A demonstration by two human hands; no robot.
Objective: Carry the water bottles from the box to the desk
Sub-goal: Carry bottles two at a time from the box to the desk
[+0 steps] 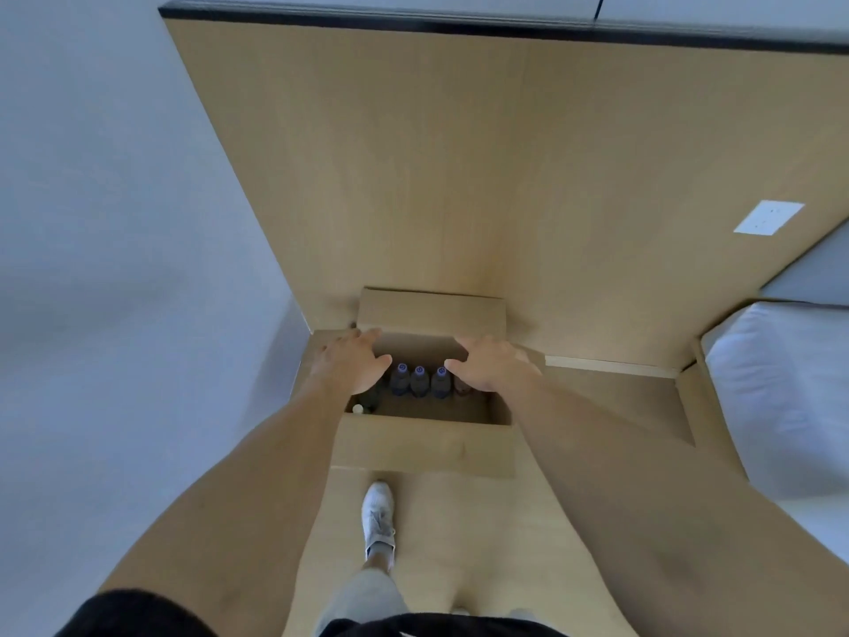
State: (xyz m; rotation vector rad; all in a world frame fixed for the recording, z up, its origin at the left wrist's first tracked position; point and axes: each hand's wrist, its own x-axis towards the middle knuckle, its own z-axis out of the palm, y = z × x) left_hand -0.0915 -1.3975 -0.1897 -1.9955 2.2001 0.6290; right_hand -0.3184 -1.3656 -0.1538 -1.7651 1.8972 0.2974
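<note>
Head camera looks down at a brown cardboard box (pixel 422 445) on the wooden floor (pixel 574 521), pushed up against a tall wooden wall panel (pixel 459 177). The box is open at the top, and its back flap (pixel 432 310) stands up against the panel. Three water bottles (pixel 419 380) with blue caps stand in a row near the back wall of the box. A reddish bottle (pixel 461 384) is just beside them on the right, partly hidden. One more bottle with a white cap (pixel 358 409) sits in the front left corner.

Both hands reach over the box. The left hand (pixel 353 358) is spread flat with straight fingers above the left edge, holding nothing. The right hand (pixel 494 364) is spread above the right edge, fingers loose, holding nothing too.

A white shoe (pixel 377 517) stands on the floor in front of the box. A bed with a white sheet (pixel 781 397) is on the right.
</note>
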